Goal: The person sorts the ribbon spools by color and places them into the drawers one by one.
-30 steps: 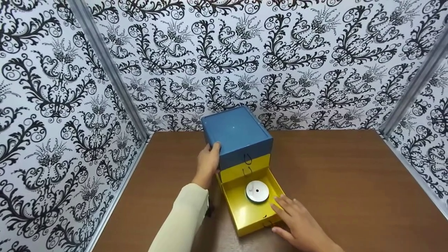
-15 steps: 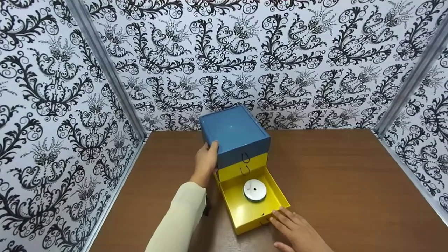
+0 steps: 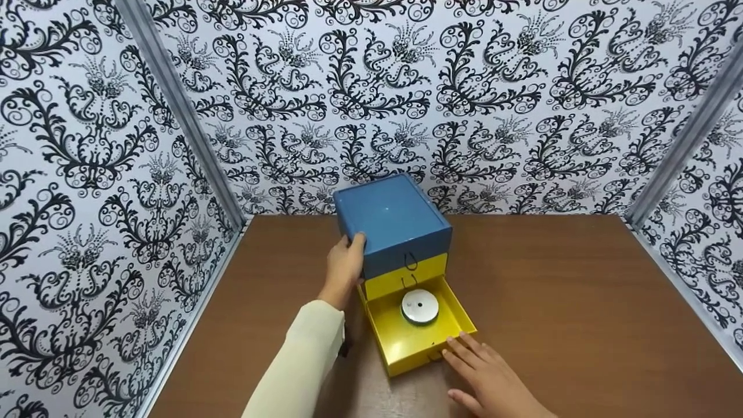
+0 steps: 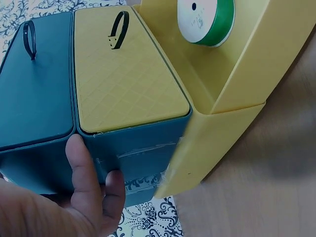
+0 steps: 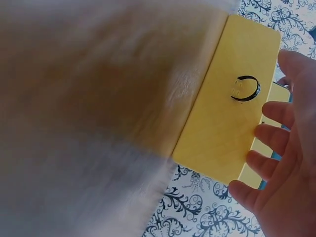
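Observation:
A drawer box stands on the table, with a blue top, a blue upper drawer and a yellow middle drawer, each with a thin black loop pull. Its yellow bottom drawer is pulled out and holds a spool of green ribbon with a white face. My left hand rests against the box's left side, thumb at the top edge and fingers lying along the wall. At the drawer's front right rim, my right hand touches with extended, spread fingers; its thumb points toward the drawer's front, apart from it.
The brown wooden table extends to both sides of the box. Patterned black-and-white walls rise behind and at the sides, with grey strips at the corners. A pale sleeve covers the left forearm.
The bottom drawer has slid a little further into the box, the ribbon spool going with it. My right hand has shifted to the drawer's front rim; the left stays on the box.

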The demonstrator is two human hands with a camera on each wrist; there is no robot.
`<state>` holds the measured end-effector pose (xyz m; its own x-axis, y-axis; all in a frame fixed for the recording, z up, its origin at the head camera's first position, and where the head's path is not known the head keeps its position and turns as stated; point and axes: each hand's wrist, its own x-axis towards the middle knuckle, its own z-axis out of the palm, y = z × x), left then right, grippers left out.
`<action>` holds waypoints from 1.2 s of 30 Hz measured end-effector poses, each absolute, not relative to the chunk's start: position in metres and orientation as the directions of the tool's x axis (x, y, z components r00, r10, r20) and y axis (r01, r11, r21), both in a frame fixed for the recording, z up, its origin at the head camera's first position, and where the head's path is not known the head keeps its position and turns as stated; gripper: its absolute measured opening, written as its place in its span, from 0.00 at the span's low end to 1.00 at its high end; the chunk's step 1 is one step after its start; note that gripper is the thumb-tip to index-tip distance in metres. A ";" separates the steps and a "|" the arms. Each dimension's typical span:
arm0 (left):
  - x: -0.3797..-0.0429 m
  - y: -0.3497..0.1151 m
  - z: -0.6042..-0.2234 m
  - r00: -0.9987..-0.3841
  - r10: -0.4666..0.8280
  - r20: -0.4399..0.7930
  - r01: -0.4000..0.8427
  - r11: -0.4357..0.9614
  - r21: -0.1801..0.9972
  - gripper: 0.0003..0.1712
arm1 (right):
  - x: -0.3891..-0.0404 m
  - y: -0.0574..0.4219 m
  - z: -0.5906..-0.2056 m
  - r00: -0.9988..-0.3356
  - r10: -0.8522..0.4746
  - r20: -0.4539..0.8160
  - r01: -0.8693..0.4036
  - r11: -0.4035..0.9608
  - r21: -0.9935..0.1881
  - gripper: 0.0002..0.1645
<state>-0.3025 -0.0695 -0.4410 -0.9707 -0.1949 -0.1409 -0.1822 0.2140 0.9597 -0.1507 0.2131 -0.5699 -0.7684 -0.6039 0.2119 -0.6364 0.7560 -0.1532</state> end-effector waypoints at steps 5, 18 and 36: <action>-0.303 -0.069 -0.441 -0.974 -0.186 -0.130 -0.170 0.222 0.960 0.44 | -0.159 0.208 -0.564 -0.808 -0.575 0.127 -0.589 0.780 -0.214 0.38; -0.303 -0.069 -0.439 -0.975 -0.175 -0.141 -0.178 0.222 0.959 0.42 | -0.182 0.191 -0.562 -0.848 -0.521 0.094 -0.528 0.820 -0.219 0.43; -0.305 -0.071 -0.441 -0.970 -0.202 -0.137 -0.183 0.231 0.956 0.43 | -0.218 0.175 -0.558 -0.859 -0.509 0.045 -0.502 0.825 -0.260 0.46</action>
<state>-0.3052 -0.0713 -0.4413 -0.9697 -0.2023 -0.1373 -0.1834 0.2305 0.9556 -0.2179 0.1748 -0.5584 -0.8595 -0.5092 0.0449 -0.5022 0.8248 -0.2600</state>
